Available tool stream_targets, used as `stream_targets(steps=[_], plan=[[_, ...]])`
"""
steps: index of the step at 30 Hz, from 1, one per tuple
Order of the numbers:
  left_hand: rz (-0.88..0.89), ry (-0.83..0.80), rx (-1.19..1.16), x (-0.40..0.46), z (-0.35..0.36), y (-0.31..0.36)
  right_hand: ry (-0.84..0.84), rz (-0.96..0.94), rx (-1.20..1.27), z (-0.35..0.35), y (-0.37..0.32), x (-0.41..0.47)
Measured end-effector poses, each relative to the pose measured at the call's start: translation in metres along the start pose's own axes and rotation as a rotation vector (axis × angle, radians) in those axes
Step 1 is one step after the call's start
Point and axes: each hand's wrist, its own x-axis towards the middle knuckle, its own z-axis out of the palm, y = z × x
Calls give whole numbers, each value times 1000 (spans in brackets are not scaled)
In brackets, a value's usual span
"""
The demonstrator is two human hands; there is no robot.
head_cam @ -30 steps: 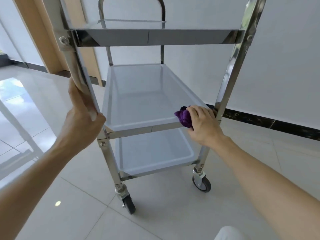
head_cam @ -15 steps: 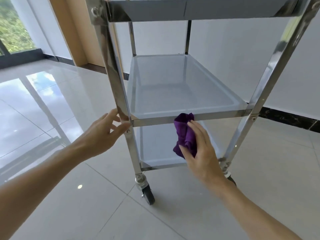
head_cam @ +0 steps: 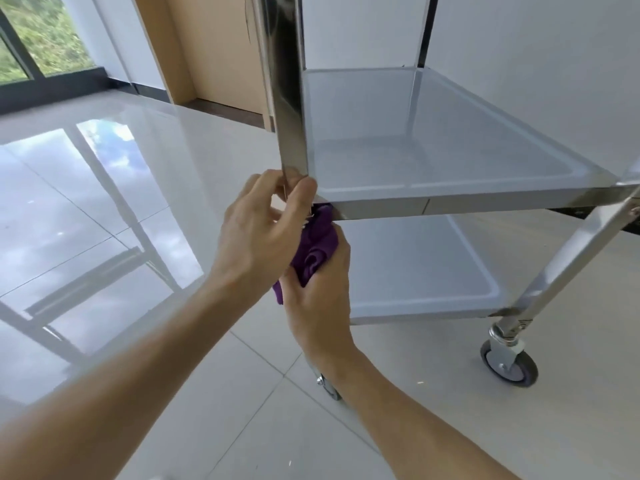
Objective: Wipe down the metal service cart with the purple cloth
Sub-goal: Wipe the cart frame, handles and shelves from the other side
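the shiny steel upright post (head_cam: 289, 109) of the metal service cart is pinched by the left hand (head_cam: 258, 233), seemingly for steadiness, while the bunched purple cloth (head_cam: 317, 249), gripped in the right hand (head_cam: 320, 299), is pressed under the middle shelf's corner (head_cam: 332, 202).

Glossy tiled floor (head_cam: 114, 216); cart (head_cam: 450, 188) standing on castors (head_cam: 512, 367)

One cart (head_cam: 450, 202), two shelves, one cloth (head_cam: 317, 251), two hands.

The right hand (head_cam: 320, 289) now presses the purple cloth (head_cam: 313, 251) at the cart's near-left corner post (head_cam: 289, 98). The left hand (head_cam: 263, 230) now closes on that post.
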Motion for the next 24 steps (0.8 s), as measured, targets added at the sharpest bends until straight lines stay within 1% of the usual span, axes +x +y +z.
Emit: stream_targets(steps=[3,7,9,13,17,21,24], plan=[[7,38,-25,-4,5,-5,3,-31,-3,0,23,-1],[20,67,-26,-12,14,-8,-35,-25,-46,-6,53,-13],[34,81,-39,-13,16,-9,-70,20,-103,-11,67,-23],[42,69,-40,-12,14,-12,-186,178,-146,-21,93,-40],[50,91,-47,-12,16,-12,-237,256,-138,-27,82,-32],[40,114,-72,-12,20,-11,-211,143,-101,-30,43,-6],[34,107,-80,-12,18,-13,-181,57,-62,-25,32,1]])
